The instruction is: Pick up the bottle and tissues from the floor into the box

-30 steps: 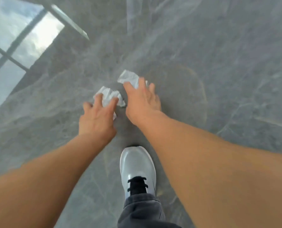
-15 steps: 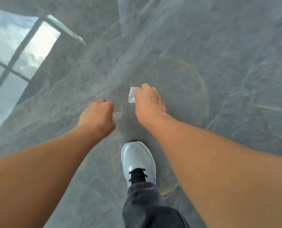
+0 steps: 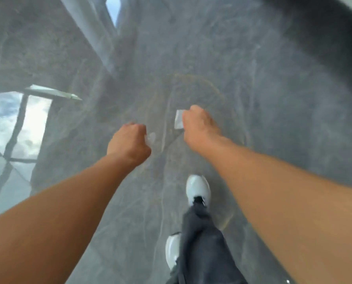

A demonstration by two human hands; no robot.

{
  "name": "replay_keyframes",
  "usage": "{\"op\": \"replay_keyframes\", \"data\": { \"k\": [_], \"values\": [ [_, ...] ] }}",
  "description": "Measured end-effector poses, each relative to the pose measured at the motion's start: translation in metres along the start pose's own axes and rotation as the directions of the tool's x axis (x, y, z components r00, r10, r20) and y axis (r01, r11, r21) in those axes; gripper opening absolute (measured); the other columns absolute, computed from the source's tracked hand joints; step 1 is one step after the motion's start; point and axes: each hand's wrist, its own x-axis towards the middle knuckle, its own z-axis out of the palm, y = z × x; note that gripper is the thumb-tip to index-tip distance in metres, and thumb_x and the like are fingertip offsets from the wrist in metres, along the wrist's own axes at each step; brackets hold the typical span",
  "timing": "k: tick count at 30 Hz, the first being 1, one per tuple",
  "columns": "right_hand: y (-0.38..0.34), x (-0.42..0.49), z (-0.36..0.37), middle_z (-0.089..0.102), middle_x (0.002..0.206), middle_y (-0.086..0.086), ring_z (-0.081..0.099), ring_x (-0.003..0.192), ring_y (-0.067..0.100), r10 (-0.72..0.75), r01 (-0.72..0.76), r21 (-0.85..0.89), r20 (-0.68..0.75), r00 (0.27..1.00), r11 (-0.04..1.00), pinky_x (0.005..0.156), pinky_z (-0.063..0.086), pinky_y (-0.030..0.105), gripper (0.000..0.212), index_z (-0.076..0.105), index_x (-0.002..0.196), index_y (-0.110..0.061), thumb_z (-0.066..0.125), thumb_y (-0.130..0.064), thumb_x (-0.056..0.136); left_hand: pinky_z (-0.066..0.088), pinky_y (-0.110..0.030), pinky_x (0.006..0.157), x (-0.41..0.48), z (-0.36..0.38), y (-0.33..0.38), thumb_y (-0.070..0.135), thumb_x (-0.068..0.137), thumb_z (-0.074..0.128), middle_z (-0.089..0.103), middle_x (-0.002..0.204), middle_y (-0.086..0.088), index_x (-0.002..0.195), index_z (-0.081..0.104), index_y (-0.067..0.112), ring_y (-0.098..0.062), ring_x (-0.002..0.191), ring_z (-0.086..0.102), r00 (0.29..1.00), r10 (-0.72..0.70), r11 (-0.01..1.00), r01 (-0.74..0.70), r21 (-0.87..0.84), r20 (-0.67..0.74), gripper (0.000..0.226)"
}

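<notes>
Head view, looking down along both of your bare forearms. The floor (image 3: 273, 103) is polished grey stone with pale veining and a faint tan ring-shaped vein near centre; the frame is motion-blurred. Its gloss mirrors a bright window (image 3: 17, 124) with dark bars at left, and a second narrow strip of light (image 3: 111, 9) at the top edge. A dark band crosses the top right corner; what it is cannot be told.

Your left hand (image 3: 130, 143) is closed in a fist, knuckles up, held out over the floor. A small white scrap of tissue (image 3: 150, 138) shows at the thumb side of that fist, so its fingers are curled around it. Your right hand (image 3: 199, 127) is likewise closed, and a second tissue piece (image 3: 178, 122), flat and pale, sticks out from its left edge, gripped by the curled fingers. The two hands are near each other but apart.

Below the hands, a white shoe (image 3: 198, 188) with a black lace is planted on the floor, with a dark grey trouser leg (image 3: 201, 242) above it. A second white shoe (image 3: 172, 251) shows partly, just left of the trouser leg.
</notes>
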Motion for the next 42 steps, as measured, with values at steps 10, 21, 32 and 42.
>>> {"op": "replay_keyframes", "data": {
  "k": [10,21,32,42],
  "values": [
    [0.301,-0.247,-0.084,0.053,0.106,0.015,0.055,0.099,0.037,0.269,-0.270,-0.091,-0.020,0.963,0.959,0.076,0.045,0.039,0.018,0.060,0.098,-0.006,0.051,-0.002,0.082,0.045,-0.036,0.065,-0.139,0.133,0.253,0.007,0.067,0.056,0.056,0.094,-0.010,0.088,0.062,0.012,-0.037,0.086,0.058,0.925,0.288,0.937,-0.325,0.125,0.249,0.022],
    [0.653,-0.417,-0.092,0.053,0.101,0.012,0.053,0.094,0.032,0.595,-0.553,0.265,-0.112,0.796,0.790,0.073,0.040,0.033,0.017,0.058,0.084,-0.009,0.048,0.004,0.079,0.046,-0.035,0.065,-0.258,0.388,0.553,0.007,0.070,0.053,0.051,0.091,-0.005,0.084,0.059,0.015,-0.036,0.087,0.058,0.755,0.474,0.789,-0.592,0.162,0.453,0.017],
    [0.860,-0.374,-0.017,0.050,0.095,0.006,0.054,0.084,0.025,0.638,-0.499,0.482,-0.180,0.748,0.720,0.072,0.042,0.029,0.018,0.057,0.089,-0.011,0.054,0.002,0.077,0.046,-0.035,0.073,-0.222,0.625,0.735,0.004,0.072,0.056,0.053,0.103,-0.006,0.103,0.061,0.016,-0.030,0.095,0.055,0.747,0.524,0.782,-0.612,0.116,0.409,0.033],
    [0.898,-0.390,-0.016,0.050,0.121,0.012,0.051,0.111,0.032,0.728,-0.663,0.440,0.027,0.685,0.606,0.085,0.046,0.033,0.042,0.051,0.122,-0.014,0.061,-0.014,0.082,0.050,-0.034,0.079,-0.209,0.626,0.722,0.008,0.072,0.066,0.052,0.114,-0.011,0.133,0.040,0.019,-0.032,0.103,0.054,0.667,0.468,0.738,-0.656,0.158,0.580,0.066]
  ]
}}
